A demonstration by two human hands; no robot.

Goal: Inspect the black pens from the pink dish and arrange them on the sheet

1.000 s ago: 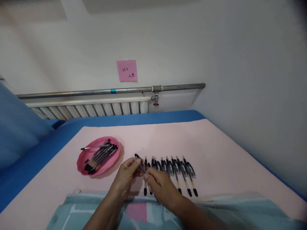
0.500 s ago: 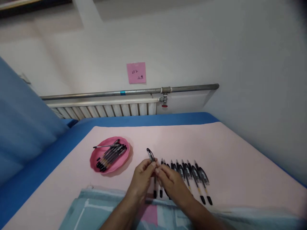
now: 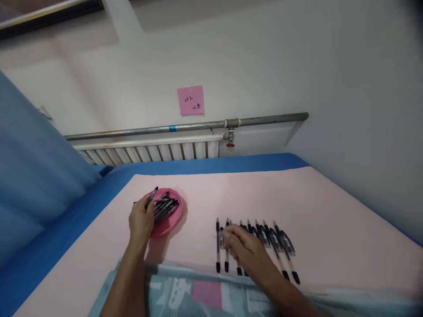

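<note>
My left hand (image 3: 141, 220) is at the left side of a pink scalloped dish (image 3: 180, 213), closed around a black pen (image 3: 153, 193) whose end points up past the fingers. Several black pens (image 3: 167, 209) lie piled in the dish. Over the row on the table, my right hand (image 3: 246, 244) has its fingertips pinched together beside a dark pen cap (image 3: 221, 237); what they hold, if anything, is hidden. Left of that cap lies an uncapped pen (image 3: 218, 246) with its tip pointing away. More uncapped pens (image 3: 291, 262) and loose clear-and-black caps (image 3: 287, 243) extend rightward, partly covered by this hand.
A pink sheet (image 3: 198, 189) covers the table, with its blue edge (image 3: 211, 164) showing behind. Teal patterned cloth (image 3: 178, 293) lies along the near side. A radiator (image 3: 165, 152) and metal pipe (image 3: 139, 131) run along the wall. A blue curtain (image 3: 39, 167) hangs at left.
My hands were together around one pen at the row's left end. The left has carried a pen to the dish; the right has stayed over the row. The view has shifted slightly.
</note>
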